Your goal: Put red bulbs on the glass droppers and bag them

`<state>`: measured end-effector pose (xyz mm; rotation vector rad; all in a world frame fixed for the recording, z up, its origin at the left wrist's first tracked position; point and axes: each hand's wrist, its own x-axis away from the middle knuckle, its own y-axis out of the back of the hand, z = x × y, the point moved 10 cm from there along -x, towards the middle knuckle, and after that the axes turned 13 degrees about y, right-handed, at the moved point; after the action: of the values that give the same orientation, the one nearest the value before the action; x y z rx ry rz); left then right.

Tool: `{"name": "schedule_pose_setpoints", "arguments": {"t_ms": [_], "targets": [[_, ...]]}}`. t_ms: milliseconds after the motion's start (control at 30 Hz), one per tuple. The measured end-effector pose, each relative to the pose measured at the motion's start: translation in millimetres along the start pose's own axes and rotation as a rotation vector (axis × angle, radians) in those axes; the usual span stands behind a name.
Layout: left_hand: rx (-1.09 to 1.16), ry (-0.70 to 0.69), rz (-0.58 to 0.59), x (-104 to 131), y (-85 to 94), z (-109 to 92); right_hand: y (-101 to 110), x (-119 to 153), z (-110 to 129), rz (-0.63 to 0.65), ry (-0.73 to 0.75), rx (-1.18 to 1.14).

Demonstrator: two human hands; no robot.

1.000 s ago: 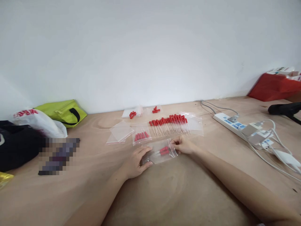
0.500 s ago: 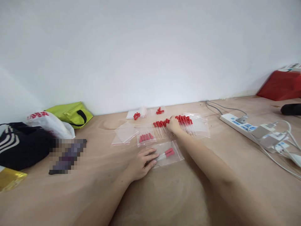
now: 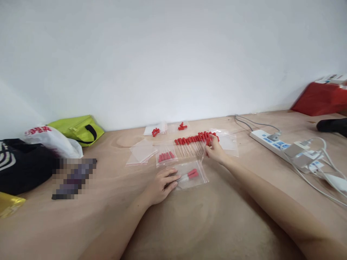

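Note:
My left hand [image 3: 162, 185] rests on the table, its fingers stretched out over the left end of a clear zip bag [image 3: 199, 182]. Inside that bag lie a couple of glass droppers with red rubber bulbs [image 3: 193, 173]. My right hand [image 3: 214, 150] is closed on a dropper [image 3: 208, 141], whose clear tube slants down to the left below the fingers. Behind it stretches a row of loose red-bulbed droppers [image 3: 187, 141], side by side, bulbs toward the wall; the hand hides part of the row's right end. Another zip bag [image 3: 166, 157] with several droppers lies left of the row.
Flat zip bags [image 3: 141, 153] lie at left, more [image 3: 229, 144] at right. Loose red bulbs [image 3: 155, 132] sit on bags by the wall. A power strip [image 3: 267, 139] with chargers and cables is at right. A green bag [image 3: 78, 130] and a black bag [image 3: 24, 166] stand left.
My right hand has moved from the middle of the dropper row to its right end and nearer me, now with a dropper in its fingers. My left hand stays on the bag.

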<state>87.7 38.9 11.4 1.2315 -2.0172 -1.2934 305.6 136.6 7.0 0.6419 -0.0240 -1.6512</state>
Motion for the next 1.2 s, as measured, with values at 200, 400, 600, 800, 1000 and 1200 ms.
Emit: {"name": "schedule_pose_setpoints", "arguments": {"t_ms": [200,400,600,800,1000,1200], "targets": [[-0.006,0.01,0.004,-0.7,-0.4,1.3,13.5,43.8,-18.5,-0.143,-0.136,-0.312],[0.003,0.008,-0.01,-0.6,2.2,0.1,-4.2,59.8,-12.2,-0.276,-0.259,-0.566],[-0.009,0.018,0.02,-0.9,-2.2,2.7,-24.9,67.8,-0.5,-0.049,-0.262,-0.623],[-0.021,0.066,0.028,-1.0,-0.1,5.0,-44.8,71.5,11.7,0.297,-0.228,-0.465],[-0.02,0.058,0.02,-1.0,1.2,3.4,-63.4,75.8,17.4,0.497,-0.17,-0.44],[-0.016,0.063,0.028,-2.6,-0.9,4.2,-77.4,86.4,26.5,0.702,-0.063,-0.508]]}}
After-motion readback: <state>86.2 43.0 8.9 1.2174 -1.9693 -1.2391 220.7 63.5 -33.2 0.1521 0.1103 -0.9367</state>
